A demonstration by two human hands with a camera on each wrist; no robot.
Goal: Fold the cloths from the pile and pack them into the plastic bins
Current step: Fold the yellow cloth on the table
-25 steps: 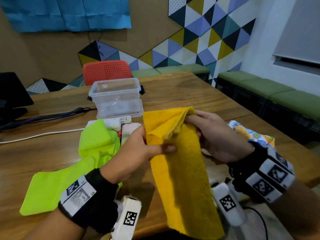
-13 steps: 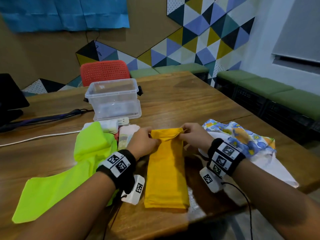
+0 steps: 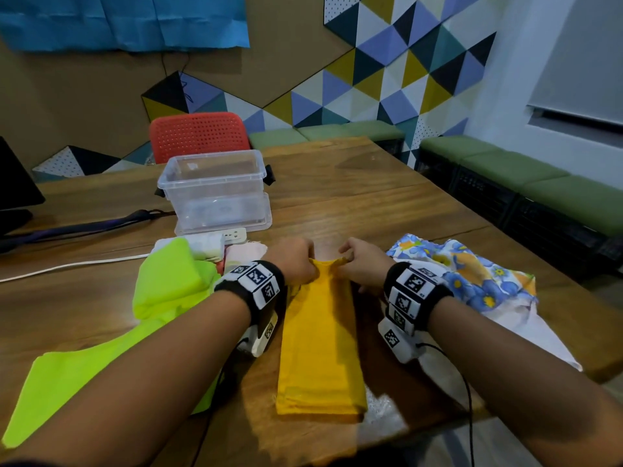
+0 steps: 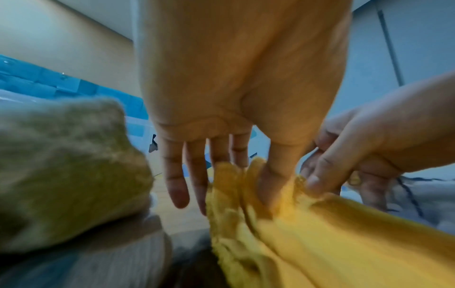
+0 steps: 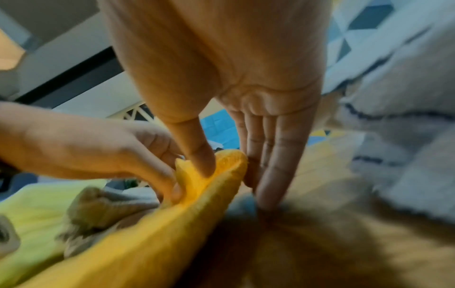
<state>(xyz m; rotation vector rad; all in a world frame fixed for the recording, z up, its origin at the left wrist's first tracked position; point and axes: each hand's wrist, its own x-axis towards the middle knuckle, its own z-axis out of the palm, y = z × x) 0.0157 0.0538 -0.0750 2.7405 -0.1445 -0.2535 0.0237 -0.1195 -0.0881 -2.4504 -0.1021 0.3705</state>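
A yellow cloth (image 3: pixel 320 348) lies folded into a long strip on the wooden table (image 3: pixel 387 203), running from its front edge away from me. My left hand (image 3: pixel 296 261) pinches the strip's far left corner between thumb and fingers. My right hand (image 3: pixel 359 262) pinches the far right corner. In the left wrist view the thumb digs into the yellow cloth (image 4: pixel 307 230). The right wrist view shows the thumb pressed into a fold of the yellow cloth (image 5: pixel 172 224). A clear plastic bin (image 3: pixel 215 190) stands open behind the hands on its lid.
A lime green cloth (image 3: pixel 101 348) spreads at the left. A floral cloth (image 3: pixel 472 274) on a white one lies at the right. A power strip (image 3: pixel 232 234), small folded cloths and cables sit between bin and hands. A red chair (image 3: pixel 199 134) stands behind the table.
The yellow cloth, held up in the air a second ago, now lies flat on the table as a strip. Both hands have drawn closer together at its far end.
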